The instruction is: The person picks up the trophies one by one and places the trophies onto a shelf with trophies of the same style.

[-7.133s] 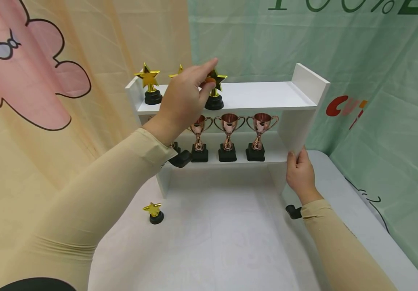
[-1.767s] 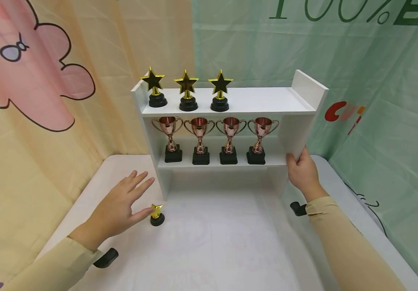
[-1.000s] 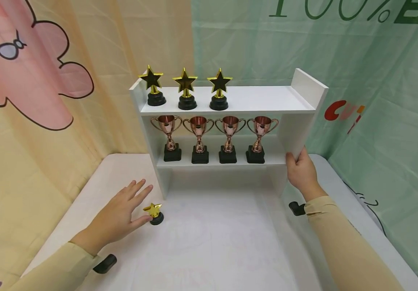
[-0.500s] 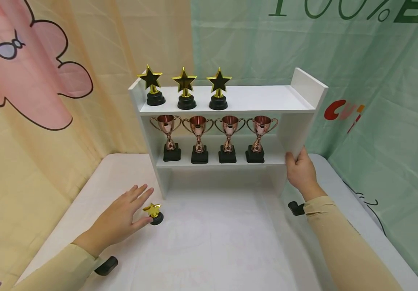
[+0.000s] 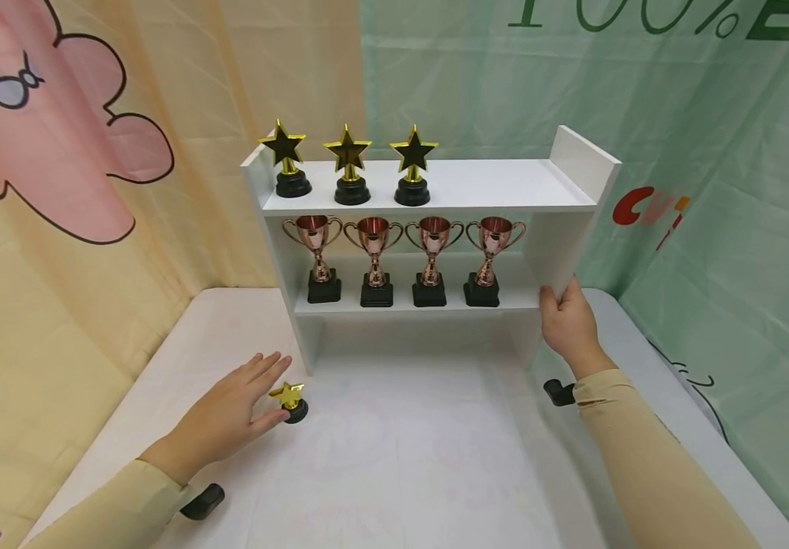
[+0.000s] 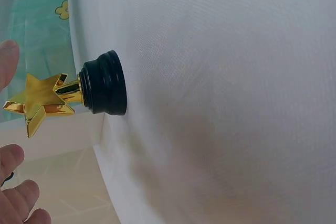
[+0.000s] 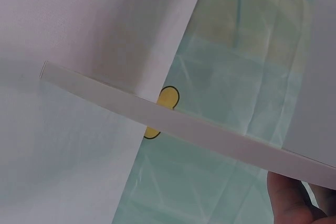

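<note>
My left hand (image 5: 226,415) is spread around a small gold star trophy (image 6: 42,97) with a black round base, which stands on the white table. In the left wrist view, the star sits between thumb and fingers, with a gap on each side. My right hand (image 5: 570,328) holds the right side panel of a white shelf unit (image 5: 428,207), near its front edge; part of the fingers is hidden. Three gold star trophies (image 5: 349,156) stand on the top board, towards the left. Below them is a row of several rose-gold cup trophies (image 5: 431,259) on black square bases.
The white table (image 5: 401,473) reaches under and around the shelf unit. A yellowish printed curtain (image 5: 181,191) hangs at the left, a green one (image 5: 463,84) behind and at the right. Each wrist carries a small black device (image 5: 203,502).
My left hand came down from the third star on the top board to the star trophy on the table, and its fingers have since lowered slightly. The right hand stays at the panel.
</note>
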### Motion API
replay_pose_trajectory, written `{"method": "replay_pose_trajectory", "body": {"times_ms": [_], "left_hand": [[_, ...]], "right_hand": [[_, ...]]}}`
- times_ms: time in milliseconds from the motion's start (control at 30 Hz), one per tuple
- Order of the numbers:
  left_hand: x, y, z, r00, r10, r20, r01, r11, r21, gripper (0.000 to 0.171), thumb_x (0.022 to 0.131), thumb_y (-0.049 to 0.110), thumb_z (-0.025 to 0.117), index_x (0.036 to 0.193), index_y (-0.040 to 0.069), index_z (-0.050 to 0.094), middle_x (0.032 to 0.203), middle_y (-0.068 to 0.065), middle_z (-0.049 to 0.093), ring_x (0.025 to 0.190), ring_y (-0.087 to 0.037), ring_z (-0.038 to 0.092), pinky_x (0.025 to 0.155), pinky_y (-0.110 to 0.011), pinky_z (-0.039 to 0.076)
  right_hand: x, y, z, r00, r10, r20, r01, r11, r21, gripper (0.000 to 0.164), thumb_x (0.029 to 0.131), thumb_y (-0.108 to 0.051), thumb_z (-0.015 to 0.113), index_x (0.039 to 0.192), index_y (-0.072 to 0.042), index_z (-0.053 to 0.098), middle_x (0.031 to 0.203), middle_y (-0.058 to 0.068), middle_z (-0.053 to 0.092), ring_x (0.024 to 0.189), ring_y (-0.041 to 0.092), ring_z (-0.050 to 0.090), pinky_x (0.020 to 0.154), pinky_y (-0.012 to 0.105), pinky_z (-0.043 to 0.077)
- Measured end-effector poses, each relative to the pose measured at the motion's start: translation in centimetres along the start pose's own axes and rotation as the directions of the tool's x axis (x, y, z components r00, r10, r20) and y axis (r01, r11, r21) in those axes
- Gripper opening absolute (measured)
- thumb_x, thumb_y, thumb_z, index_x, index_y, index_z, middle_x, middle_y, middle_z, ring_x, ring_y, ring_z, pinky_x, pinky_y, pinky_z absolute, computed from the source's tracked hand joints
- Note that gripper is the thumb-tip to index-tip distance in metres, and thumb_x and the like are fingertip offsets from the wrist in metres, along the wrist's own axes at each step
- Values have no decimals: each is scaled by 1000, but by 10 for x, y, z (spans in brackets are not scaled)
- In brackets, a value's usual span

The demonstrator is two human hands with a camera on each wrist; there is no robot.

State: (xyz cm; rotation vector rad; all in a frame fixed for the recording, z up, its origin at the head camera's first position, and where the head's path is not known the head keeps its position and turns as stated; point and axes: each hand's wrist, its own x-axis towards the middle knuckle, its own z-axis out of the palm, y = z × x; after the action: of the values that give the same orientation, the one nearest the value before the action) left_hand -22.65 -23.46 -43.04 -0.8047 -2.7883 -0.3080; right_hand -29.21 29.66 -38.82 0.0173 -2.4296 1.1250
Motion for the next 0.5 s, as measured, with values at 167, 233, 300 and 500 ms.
{"method": "replay_pose_trajectory", "body": {"times_ms": [167,233,300,500], "left_hand": [[-1,0,3,1000,3,-2,-3,1000,0,77,95,38,78,159,11,47,159,-17,52,146,-49,48,115,-64,44],[-1,-1,4,1000,3,-3,-3,1000,0,76,95,38,78,159,10,48,159,-17,53,145,-49,49,114,-64,45],[-1,-1,4,1000,5,-3,-5,1000,-1,76,94,37,79,158,9,48,158,-17,54,144,-49,50,114,-64,46],[0,-2,8,1000,-10,19,10,1000,-3,78,93,37,80,158,9,48,159,-17,53,145,-49,49,114,-64,45]], "right_hand": [[-1,0,-1,1000,5,12,-5,1000,9,50,114,-32,37,154,-3,36,147,33,53,132,54,54,108,74,43],[-1,0,-1,1000,1,14,-2,1000,14,50,114,-33,37,154,-3,36,147,33,53,132,54,54,108,74,43],[-1,0,-1,1000,-3,16,3,1000,19,50,114,-32,37,154,-4,36,146,33,53,132,54,54,108,74,43],[0,0,0,1000,-8,12,7,1000,21,49,114,-32,38,154,-3,36,145,33,53,131,54,54,108,74,43]]}}
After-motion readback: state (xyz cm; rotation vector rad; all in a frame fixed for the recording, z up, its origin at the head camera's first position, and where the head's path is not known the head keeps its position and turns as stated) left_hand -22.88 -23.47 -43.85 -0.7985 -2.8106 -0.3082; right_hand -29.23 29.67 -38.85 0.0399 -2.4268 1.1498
